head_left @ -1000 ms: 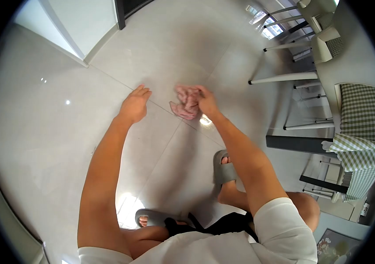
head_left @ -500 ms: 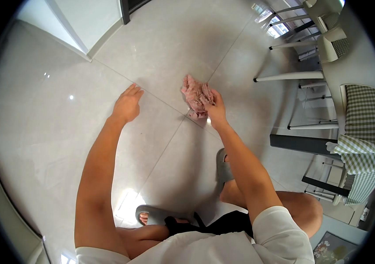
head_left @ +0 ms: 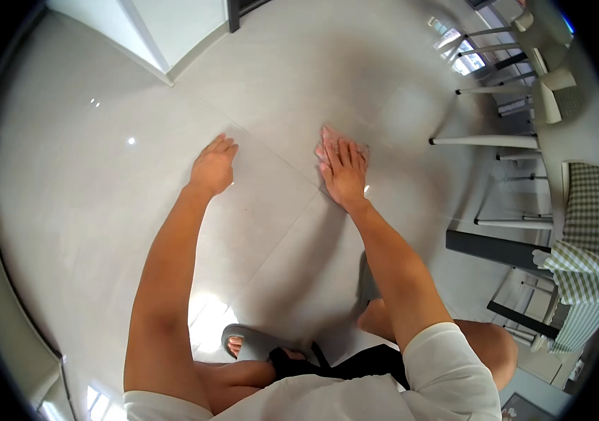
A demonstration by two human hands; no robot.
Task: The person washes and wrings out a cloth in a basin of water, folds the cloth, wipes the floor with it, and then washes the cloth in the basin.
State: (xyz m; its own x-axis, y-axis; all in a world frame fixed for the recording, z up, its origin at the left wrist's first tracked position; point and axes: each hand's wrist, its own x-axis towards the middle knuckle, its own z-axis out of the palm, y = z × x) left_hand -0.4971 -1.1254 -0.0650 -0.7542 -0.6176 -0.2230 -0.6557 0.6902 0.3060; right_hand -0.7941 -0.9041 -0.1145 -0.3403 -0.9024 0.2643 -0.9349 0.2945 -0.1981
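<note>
A crumpled pink cloth (head_left: 358, 146) is under my right hand (head_left: 345, 175), pressed against the pale tiled floor (head_left: 271, 203). The fingers of that hand lie spread and flat over it, hiding much of the cloth. Off to the left, my left hand (head_left: 214, 167) is at the floor with its fingers stretched forward and nothing in it. Whether its palm bears on the tile I cannot tell.
White-legged chairs (head_left: 482, 142) stand along the right side, with a checked cushion (head_left: 589, 210) and a checked cloth (head_left: 584, 281). A white wall corner (head_left: 166, 67) juts in at upper left. My grey slipper (head_left: 254, 342) is close below.
My right hand has gone from gripping the bunched cloth at its edge to lying flat on top of it. The cloth is more flattened. My left hand stays nearly in place.
</note>
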